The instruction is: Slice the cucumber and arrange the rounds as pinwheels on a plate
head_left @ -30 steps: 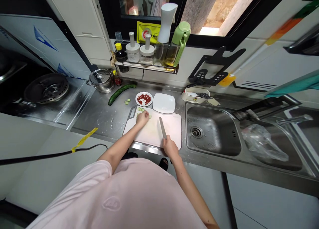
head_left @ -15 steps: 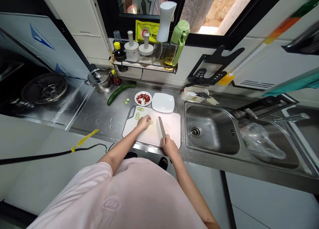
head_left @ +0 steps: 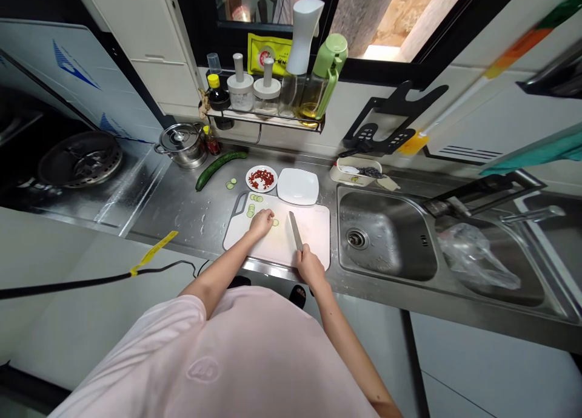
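- Right grip closed on knife handle, tip pointing far across cutting board.
- Left grip curled on board, hold unclear; cucumber slices just left of it.

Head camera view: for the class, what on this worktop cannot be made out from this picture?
Head view:
- What lies under the left hand on the cutting board: hidden by the hand.
- Handle of the kitchen knife: hidden by the right hand.
- Red pieces on the small plate: too small to identify.
- Dark bits in the white tray: too small to identify.
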The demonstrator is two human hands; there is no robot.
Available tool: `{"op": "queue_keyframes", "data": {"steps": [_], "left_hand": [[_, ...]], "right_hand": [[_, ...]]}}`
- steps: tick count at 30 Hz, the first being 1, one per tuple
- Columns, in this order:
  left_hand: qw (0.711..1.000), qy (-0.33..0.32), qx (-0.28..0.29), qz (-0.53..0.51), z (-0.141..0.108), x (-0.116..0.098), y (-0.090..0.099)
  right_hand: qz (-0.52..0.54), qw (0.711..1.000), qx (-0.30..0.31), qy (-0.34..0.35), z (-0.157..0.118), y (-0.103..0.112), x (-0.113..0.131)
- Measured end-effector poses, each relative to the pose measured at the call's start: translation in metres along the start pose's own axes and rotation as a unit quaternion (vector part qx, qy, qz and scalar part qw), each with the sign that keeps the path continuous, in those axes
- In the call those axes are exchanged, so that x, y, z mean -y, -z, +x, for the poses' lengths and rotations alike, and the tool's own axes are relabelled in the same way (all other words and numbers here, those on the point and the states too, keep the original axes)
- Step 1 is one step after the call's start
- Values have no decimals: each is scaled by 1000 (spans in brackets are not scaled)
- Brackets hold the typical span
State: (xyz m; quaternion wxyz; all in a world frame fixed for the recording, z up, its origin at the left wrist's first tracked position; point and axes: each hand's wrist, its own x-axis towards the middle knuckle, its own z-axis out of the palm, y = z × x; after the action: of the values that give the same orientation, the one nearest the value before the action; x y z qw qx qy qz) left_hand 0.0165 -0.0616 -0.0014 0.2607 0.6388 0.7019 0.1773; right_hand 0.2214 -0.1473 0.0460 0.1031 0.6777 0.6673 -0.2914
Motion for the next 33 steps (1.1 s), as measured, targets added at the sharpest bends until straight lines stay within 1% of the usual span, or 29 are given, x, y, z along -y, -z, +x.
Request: {"op": "queue_keyframes", "data": {"steps": [6, 9, 14, 22, 33], "left_hand": [[999, 25, -14, -18, 0, 3, -1], [999, 32, -17, -22, 1, 3, -1], [999, 33, -22, -21, 3, 4, -2], [999, 44, -24, -7, 8, 6, -5], [998, 46, -29, -12, 9, 6, -6]], "right_hand": [[0, 1000, 11, 1, -3, 6, 3], [-11, 1000, 7, 7, -6, 9, 3], [-40, 999, -2, 37, -13, 7, 0], [-57, 996, 13, 68, -23, 4, 5], [-52, 996, 39, 64, -29, 7, 10]]}}
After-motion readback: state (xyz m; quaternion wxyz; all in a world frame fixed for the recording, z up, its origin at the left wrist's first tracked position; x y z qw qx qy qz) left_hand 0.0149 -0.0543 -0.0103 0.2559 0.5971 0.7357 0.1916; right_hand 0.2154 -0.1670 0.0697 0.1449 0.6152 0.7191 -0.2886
